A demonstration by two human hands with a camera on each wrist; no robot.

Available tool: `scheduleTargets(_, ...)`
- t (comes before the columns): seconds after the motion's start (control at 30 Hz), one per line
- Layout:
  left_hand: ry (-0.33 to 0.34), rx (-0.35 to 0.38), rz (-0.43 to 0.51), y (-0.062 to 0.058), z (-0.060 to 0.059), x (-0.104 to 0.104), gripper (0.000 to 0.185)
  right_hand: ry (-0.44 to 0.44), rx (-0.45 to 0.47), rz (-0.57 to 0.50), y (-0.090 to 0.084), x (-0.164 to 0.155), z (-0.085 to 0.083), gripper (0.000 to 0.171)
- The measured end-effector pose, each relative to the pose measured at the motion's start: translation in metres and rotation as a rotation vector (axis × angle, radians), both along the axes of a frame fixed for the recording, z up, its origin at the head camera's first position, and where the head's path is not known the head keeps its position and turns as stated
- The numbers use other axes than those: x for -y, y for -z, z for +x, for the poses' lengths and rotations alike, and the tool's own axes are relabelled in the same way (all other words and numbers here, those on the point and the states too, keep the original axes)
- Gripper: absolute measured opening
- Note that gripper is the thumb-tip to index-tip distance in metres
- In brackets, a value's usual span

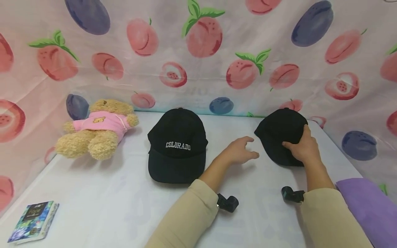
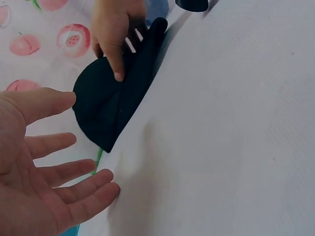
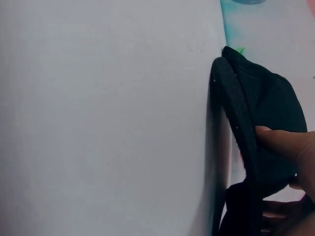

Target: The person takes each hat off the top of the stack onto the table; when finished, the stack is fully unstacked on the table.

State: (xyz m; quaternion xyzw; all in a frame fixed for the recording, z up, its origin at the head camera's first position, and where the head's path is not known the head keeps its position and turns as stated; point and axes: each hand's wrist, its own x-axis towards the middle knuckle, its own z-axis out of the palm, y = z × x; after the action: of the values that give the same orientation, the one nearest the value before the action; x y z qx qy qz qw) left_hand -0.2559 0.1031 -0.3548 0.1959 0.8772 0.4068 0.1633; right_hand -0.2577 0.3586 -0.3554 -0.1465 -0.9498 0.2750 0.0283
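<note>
At the right of the head view, a plain black baseball cap [image 1: 280,129] rests on the white table with its brim toward the person. My right hand [image 1: 306,146] grips its right side; the thumb lies on the front of the crown in the right wrist view, the other fingers partly hidden behind the cap [image 3: 270,101]. Left of that cap, my left hand [image 1: 238,151] hovers over the table, holding nothing. Its fingers are spread and apart from the cap [image 2: 96,98] in the left wrist view. A second black cap [image 1: 178,127], lettered COLORADO, lies beside the left forearm.
A teddy bear [image 1: 103,122] in a pink top lies at the back left. A small booklet-like pack [image 1: 34,220] sits at the front left. Something purple and soft [image 1: 369,210] is by the right forearm. Fruit-printed cloth [image 1: 198,89] hangs behind the white table [image 1: 102,199].
</note>
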Motion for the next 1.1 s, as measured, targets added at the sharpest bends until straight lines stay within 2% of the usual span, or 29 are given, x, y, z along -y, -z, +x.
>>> scheduleTargets(0.2,0.000,0.010,0.037,-0.002,0.006,0.013,0.059,0.007,-0.028,-0.002,0.004,-0.006,-0.005,0.102)
scheduleTargets(0.37,0.009,0.013,0.104,-0.006,0.011,0.026,0.053,0.015,-0.068,-0.010,0.009,-0.011,-0.009,0.099)
scheduleTargets(0.57,0.015,-0.004,0.168,-0.011,0.018,0.042,0.047,0.048,-0.061,-0.026,0.011,-0.015,-0.011,0.098)
scheduleTargets(0.8,0.040,-0.027,0.240,-0.024,0.028,0.064,0.044,0.107,-0.031,-0.043,0.009,-0.018,-0.012,0.094)
scheduleTargets(1.1,0.021,-0.055,0.314,-0.045,0.043,0.097,0.043,0.169,0.008,-0.050,0.008,-0.017,-0.018,0.091)
